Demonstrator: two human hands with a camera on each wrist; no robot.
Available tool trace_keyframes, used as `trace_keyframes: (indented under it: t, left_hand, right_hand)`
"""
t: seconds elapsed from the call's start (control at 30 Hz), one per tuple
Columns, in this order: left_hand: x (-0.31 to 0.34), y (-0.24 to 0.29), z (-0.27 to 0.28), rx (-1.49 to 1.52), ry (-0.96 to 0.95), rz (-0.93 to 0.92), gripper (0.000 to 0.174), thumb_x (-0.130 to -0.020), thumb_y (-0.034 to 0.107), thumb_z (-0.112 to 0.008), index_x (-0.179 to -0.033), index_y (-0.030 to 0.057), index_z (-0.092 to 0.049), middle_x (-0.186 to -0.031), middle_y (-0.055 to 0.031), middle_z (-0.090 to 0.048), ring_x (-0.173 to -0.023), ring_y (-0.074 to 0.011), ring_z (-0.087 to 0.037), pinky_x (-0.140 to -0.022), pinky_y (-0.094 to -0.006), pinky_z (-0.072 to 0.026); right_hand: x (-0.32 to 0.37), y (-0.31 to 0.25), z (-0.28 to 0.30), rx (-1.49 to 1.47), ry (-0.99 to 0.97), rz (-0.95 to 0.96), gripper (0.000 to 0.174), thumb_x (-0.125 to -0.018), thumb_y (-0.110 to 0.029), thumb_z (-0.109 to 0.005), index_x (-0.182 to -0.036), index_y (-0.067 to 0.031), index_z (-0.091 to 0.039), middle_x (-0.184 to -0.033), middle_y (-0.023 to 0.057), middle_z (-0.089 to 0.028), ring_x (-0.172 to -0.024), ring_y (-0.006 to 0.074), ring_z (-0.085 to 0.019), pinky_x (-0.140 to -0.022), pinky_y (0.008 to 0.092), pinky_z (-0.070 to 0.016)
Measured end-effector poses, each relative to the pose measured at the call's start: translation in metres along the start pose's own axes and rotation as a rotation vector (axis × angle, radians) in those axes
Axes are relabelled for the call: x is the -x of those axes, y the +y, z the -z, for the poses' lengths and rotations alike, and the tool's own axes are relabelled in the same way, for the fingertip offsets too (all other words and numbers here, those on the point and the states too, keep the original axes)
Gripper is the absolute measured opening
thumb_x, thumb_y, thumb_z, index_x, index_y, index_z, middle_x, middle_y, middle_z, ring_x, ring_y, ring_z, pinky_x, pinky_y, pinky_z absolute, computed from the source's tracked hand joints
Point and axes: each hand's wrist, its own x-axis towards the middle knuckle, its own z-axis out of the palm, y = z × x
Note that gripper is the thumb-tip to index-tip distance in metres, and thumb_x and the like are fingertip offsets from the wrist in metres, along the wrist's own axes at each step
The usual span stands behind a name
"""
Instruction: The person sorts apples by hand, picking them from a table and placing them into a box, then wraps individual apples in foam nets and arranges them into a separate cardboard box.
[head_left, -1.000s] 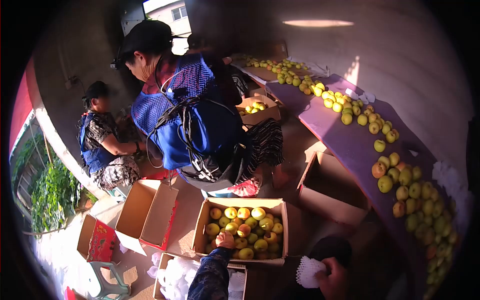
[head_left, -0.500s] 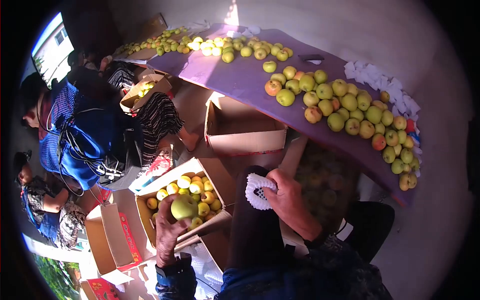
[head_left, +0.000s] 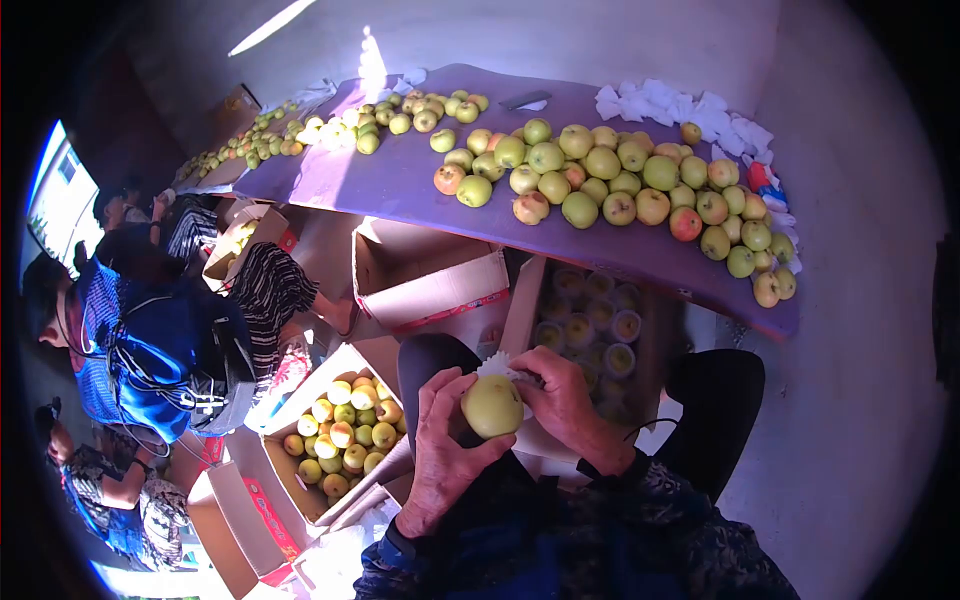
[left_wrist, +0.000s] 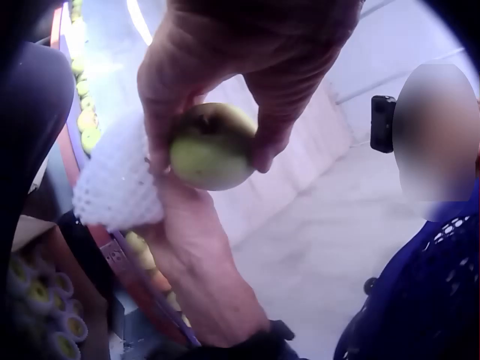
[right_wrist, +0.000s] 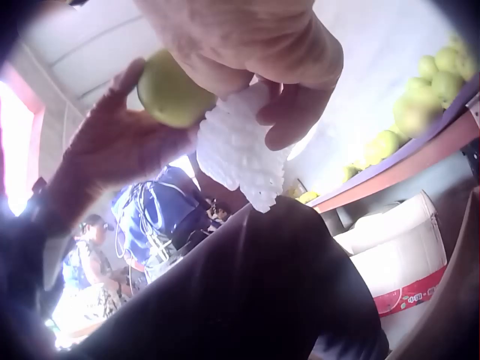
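Note:
A yellow-green apple (head_left: 492,406) is gripped between the thumb and fingers of my left hand (head_left: 447,440), above my lap. Right beside it, my right hand (head_left: 570,405) pinches a white foam net sleeve (right_wrist: 238,146). In the left wrist view the sleeve (left_wrist: 120,180) hangs next to the apple (left_wrist: 214,146), its mesh spread wide. Seen from the right wrist, the apple (right_wrist: 174,90) sits at the sleeve's upper end, partly behind my right fingers. In the head view most of the sleeve is hidden behind the apple.
A carton of loose apples (head_left: 340,430) stands at left. Under the table edge, another box holds sleeved apples (head_left: 590,325). Many apples (head_left: 600,165) lie along the purple table (head_left: 390,205). An open carton (head_left: 430,280) stands before it. A person in a blue vest (head_left: 150,330) sits at left.
My left hand has brought an apple from the carton to the foam sleeve in my right hand. The head view has swung right toward the table and my lap.

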Motion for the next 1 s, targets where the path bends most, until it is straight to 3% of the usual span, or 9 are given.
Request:
trace_keyframes:
  t: [0.03,0.2,0.3,0.5,0.63,0.73,0.83,0.93,1.0]
  left_hand:
    - [0.000,0.003,-0.001,0.044,-0.036,0.031,0.071,-0.062,0.002,-0.083,-0.125,0.0037,-0.050,-0.142,-0.0154,-0.033,-0.121,-0.0256,-0.051,-0.099,-0.0381,-0.0472]
    - [-0.001,0.005,-0.002,0.182,-0.285,0.187,0.071,-0.061,0.004,-0.085,-0.124,0.0045,-0.052,-0.146,-0.0151,-0.030,-0.129,-0.0259,-0.044,-0.103,-0.0382,-0.0443]
    - [0.001,-0.010,-0.010,0.256,-0.384,0.157,0.071,-0.061,0.005,-0.085,-0.124,0.0039,-0.053,-0.146,-0.0147,-0.029,-0.128,-0.0253,-0.044,-0.104,-0.0378,-0.0429]
    - [0.005,-0.013,-0.014,0.128,-0.471,0.181,0.068,-0.062,0.007,-0.084,-0.123,0.0036,-0.053,-0.140,-0.0125,-0.038,-0.124,-0.0233,-0.048,-0.103,-0.0370,-0.0425]
    - [0.004,-0.022,-0.018,0.221,-0.337,0.312,0.068,-0.061,0.008,-0.085,-0.122,0.0026,-0.053,-0.126,-0.0111,-0.047,-0.116,-0.0230,-0.054,-0.101,-0.0350,-0.0439]
    - [0.005,-0.024,-0.024,0.187,-0.228,0.313,0.065,-0.062,0.010,-0.084,-0.119,0.0017,-0.054,-0.118,-0.0113,-0.051,-0.110,-0.0237,-0.057,-0.098,-0.0342,-0.0463]
    - [0.005,-0.026,-0.031,0.031,-0.137,0.275,0.062,-0.062,0.014,-0.084,-0.115,0.0014,-0.055,-0.115,-0.0125,-0.053,-0.106,-0.0251,-0.059,-0.093,-0.0350,-0.0488]
    - [0.006,-0.035,-0.038,-0.064,-0.066,0.232,0.062,-0.062,0.018,-0.084,-0.114,0.0017,-0.055,-0.113,-0.0135,-0.054,-0.103,-0.0266,-0.060,-0.089,-0.0364,-0.0499]
    - [0.006,-0.035,-0.042,-0.092,-0.029,0.203,0.063,-0.061,0.020,-0.084,-0.114,0.0017,-0.055,-0.112,-0.0141,-0.055,-0.102,-0.0276,-0.060,-0.087,-0.0370,-0.0498]
  right_hand:
    - [0.004,0.000,0.003,0.010,0.001,-0.005,0.019,-0.077,0.004,-0.067,-0.095,0.0011,-0.063,-0.085,0.0119,-0.061,-0.078,0.0216,-0.062,-0.069,0.0305,-0.0484]
    - [0.013,0.003,0.014,-0.020,-0.015,-0.030,0.018,-0.079,0.000,-0.067,-0.097,0.0013,-0.063,-0.083,0.0119,-0.061,-0.076,0.0211,-0.062,-0.068,0.0306,-0.0481]
    - [0.015,0.008,0.021,-0.026,-0.092,-0.047,0.016,-0.082,-0.005,-0.067,-0.096,0.0015,-0.064,-0.082,0.0123,-0.061,-0.074,0.0211,-0.062,-0.067,0.0304,-0.0478]
    - [0.015,0.009,0.031,-0.050,-0.184,-0.096,0.018,-0.083,-0.010,-0.068,-0.096,0.0013,-0.064,-0.081,0.0132,-0.061,-0.074,0.0219,-0.062,-0.066,0.0311,-0.0469]
    - [0.015,0.010,0.035,0.051,-0.216,0.026,0.015,-0.082,-0.008,-0.068,-0.094,-0.0001,-0.065,-0.081,0.0131,-0.060,-0.073,0.0227,-0.061,-0.066,0.0321,-0.0472]
    - [0.017,0.009,0.041,0.063,-0.251,-0.014,0.017,-0.080,-0.005,-0.065,-0.096,0.0004,-0.063,-0.086,0.0165,-0.060,-0.078,0.0328,-0.061,-0.069,0.0411,-0.0477]
    - [0.024,0.006,0.036,0.010,-0.221,-0.069,0.024,-0.076,-0.001,-0.062,-0.099,-0.0003,-0.059,-0.087,0.0175,-0.059,-0.077,0.0345,-0.061,-0.069,0.0414,-0.0480]
    - [0.028,0.007,0.034,0.081,-0.240,-0.192,0.029,-0.076,-0.002,-0.065,-0.104,-0.0014,-0.057,-0.086,0.0152,-0.059,-0.076,0.0283,-0.061,-0.069,0.0350,-0.0488]
    - [0.030,0.009,0.030,0.096,-0.222,-0.198,0.028,-0.074,-0.001,-0.063,-0.100,-0.0005,-0.054,-0.086,0.0183,-0.059,-0.079,0.0351,-0.060,-0.071,0.0409,-0.0481]
